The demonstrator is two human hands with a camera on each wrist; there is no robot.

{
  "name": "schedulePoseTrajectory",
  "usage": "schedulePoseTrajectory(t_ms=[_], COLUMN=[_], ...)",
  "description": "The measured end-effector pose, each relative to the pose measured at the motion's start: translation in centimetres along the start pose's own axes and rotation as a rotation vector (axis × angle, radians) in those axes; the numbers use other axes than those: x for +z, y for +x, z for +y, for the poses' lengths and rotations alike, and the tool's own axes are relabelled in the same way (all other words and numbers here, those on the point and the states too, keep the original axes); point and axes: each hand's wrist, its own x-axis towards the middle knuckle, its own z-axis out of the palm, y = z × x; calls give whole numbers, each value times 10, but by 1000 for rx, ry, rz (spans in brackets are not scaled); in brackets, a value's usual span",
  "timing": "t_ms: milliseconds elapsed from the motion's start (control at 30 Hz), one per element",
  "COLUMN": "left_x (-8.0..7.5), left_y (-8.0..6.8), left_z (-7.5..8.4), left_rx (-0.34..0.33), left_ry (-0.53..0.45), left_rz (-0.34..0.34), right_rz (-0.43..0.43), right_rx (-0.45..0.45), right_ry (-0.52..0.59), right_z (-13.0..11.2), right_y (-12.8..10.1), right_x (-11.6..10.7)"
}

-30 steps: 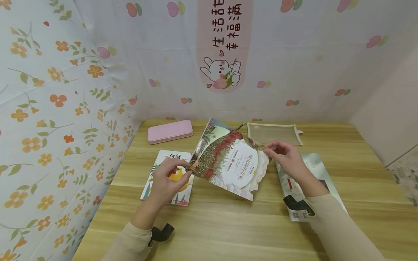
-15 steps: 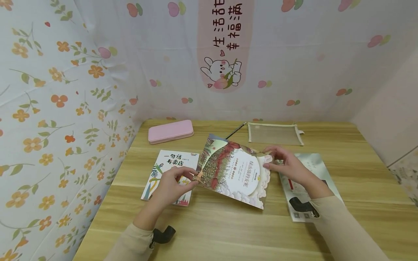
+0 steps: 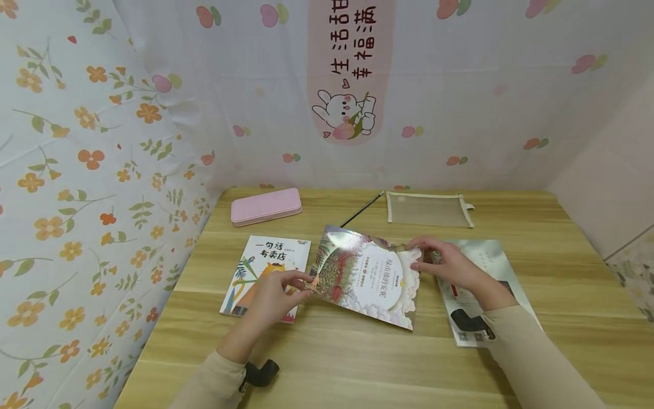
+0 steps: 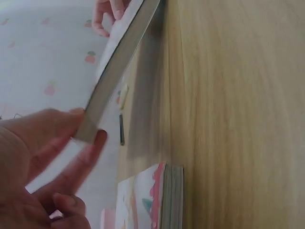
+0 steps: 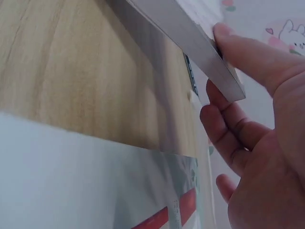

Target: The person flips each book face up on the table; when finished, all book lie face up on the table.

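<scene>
We see a glossy illustrated book (image 3: 368, 278) held between two hands over the middle of the wooden table (image 3: 347, 369), its decorated cover facing up. In the left wrist view its left end is lifted off the wood, with a shadow below; we cannot tell whether its near right corner touches the table.

The left hand (image 3: 273, 295) pinches the book's left end, thumb on the cover and a finger underneath, the lowest fingers curled inward. The right hand (image 3: 452, 264) pinches the far right part, thumb on top and fingertips below, its other fingers loosely bent. We find a black wrist mount (image 3: 261, 373) at the left sleeve and a similar one at the right.

To the left, partly behind the left hand, lies a white book (image 3: 255, 264) with an orange animal; to the right, under the right forearm, lies a pale green book (image 3: 485, 257). Along the far side, from left to right, we see a pink case (image 3: 267, 205), a dark pencil (image 3: 363, 209) lying at a slant and a mesh pouch (image 3: 429, 210). Beyond them hangs a patterned cloth (image 3: 460, 96).
</scene>
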Motion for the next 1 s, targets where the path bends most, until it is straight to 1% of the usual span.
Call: schedulePoseTrajectory(t_ms=[100,200,367,467,600,733,867,1000], left_x=[5,9,12,12,12,14,16,16], left_y=[-2,-3,-5,-7,-8,-9,-7,-4], left_z=[-2,-3,-4,-3,-2,-2,-2,0], left_rx=[-42,-61,-54,-52,-39,-25,19,57], left_ry=[13,9,1,42,101,134,156,165], left_rz=[-31,-77,-125,-130,-143,-154,-152,-157], right_rz=[-19,-46,-68,-71,-79,-74,-68,-62], right_rx=[-33,-31,8,13,18,24,41,57], right_ry=[-50,-80,-91,-98,-106,-149,-195,-212], right_z=[1,2,2,1,1,2,2,-1], right_y=[1,1,2,3,4,4,2,0], right_x=[3,4,4,4,5,8,9,10])
